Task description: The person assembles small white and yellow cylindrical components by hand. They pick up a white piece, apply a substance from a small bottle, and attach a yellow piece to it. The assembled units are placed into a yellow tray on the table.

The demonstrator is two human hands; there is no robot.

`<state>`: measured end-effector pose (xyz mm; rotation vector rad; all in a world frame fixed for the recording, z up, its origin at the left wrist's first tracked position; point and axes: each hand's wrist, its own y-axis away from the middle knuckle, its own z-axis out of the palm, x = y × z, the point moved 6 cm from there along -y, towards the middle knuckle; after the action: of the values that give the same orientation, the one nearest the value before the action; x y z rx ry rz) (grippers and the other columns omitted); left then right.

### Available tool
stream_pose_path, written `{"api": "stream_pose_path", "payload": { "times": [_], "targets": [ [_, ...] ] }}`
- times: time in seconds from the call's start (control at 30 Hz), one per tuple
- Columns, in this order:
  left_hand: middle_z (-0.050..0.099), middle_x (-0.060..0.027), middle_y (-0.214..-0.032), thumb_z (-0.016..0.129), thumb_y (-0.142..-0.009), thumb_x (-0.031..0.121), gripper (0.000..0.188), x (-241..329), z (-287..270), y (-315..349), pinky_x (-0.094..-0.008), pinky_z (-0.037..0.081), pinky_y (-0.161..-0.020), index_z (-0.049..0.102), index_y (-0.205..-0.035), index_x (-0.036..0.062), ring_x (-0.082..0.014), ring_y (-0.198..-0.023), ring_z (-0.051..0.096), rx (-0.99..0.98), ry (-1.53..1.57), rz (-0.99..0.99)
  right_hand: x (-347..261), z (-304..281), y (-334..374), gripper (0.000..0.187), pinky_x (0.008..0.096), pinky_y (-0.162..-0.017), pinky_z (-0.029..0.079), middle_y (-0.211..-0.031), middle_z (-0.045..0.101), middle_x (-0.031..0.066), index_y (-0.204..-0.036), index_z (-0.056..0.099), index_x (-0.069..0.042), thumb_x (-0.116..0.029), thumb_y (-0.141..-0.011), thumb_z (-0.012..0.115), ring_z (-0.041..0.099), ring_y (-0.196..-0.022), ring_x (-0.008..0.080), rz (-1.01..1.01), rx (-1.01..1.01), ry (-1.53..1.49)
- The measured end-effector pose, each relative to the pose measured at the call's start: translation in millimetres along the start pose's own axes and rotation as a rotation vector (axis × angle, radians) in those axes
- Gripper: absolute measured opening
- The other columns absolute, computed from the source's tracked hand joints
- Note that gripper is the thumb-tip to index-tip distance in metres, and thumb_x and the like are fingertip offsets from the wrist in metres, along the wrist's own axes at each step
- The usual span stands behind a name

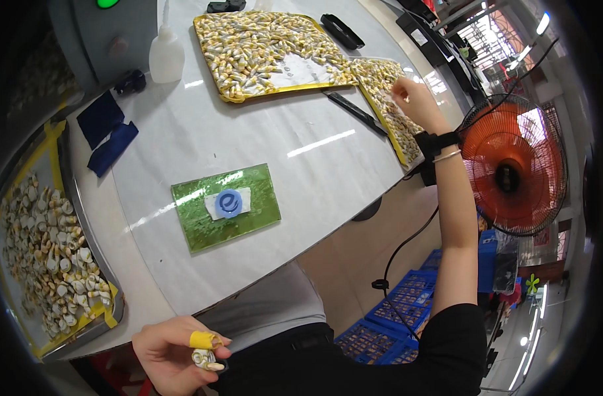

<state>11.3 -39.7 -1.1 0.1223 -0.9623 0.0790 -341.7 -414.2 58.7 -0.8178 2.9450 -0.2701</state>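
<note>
My left hand (166, 353), with yellow tape around one finger, pinches a small round white-and-yellow shell-like piece (201, 358) near the lower edge. A slim pale bit sticks out from this piece. At the right, my right hand (417, 102) is over a narrow yellow-edged tray (395, 140) of small pale elongated pieces. Its fingers are curled together; whatever they hold is too small to make out. A green glass-like plate (249, 221) lies on the table between my hands, with a white pad and a round blue piece (229, 203) on top.
A larger yellow-edged tray (301, 88) of elongated pieces sits at the back. A metal tray (94, 257) of rounder pieces is at the left. Nearby are a white squeeze bottle (166, 56), dark blue cloths (102, 119), a black utility knife (357, 113) and an orange fan (512, 165).
</note>
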Motion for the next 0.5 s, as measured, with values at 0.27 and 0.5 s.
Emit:
{"api": "stream_pose_path", "payload": {
  "times": [0.27,0.5],
  "targets": [
    [0.067,-0.0166,-0.073,0.086,-0.057,0.009,0.036,-5,3,-4,-0.0351,0.055,-0.069,0.066,-0.082,-0.0074,-0.0242,-0.070,0.066,0.018,0.058,0.030,-193,-43,37,0.012,0.0215,-0.065,0.046,-0.083,0.061,0.0034,-0.091,0.060,0.002,0.005,-0.080,0.055,0.056,-0.074,0.0071,-0.283,-0.013,-0.781],
    [0.069,-0.0139,-0.078,0.084,-0.058,0.007,0.033,2,2,3,-0.0320,0.053,-0.071,0.068,-0.084,-0.0045,-0.0232,-0.074,0.065,-0.041,0.023,0.085,-300,-28,57,0.018,0.0319,-0.063,0.048,-0.080,0.059,0.0078,-0.086,0.060,-0.002,0.004,-0.069,0.062,0.058,-0.073,0.0231,-0.774,-0.123,-0.514]
  ]
}}
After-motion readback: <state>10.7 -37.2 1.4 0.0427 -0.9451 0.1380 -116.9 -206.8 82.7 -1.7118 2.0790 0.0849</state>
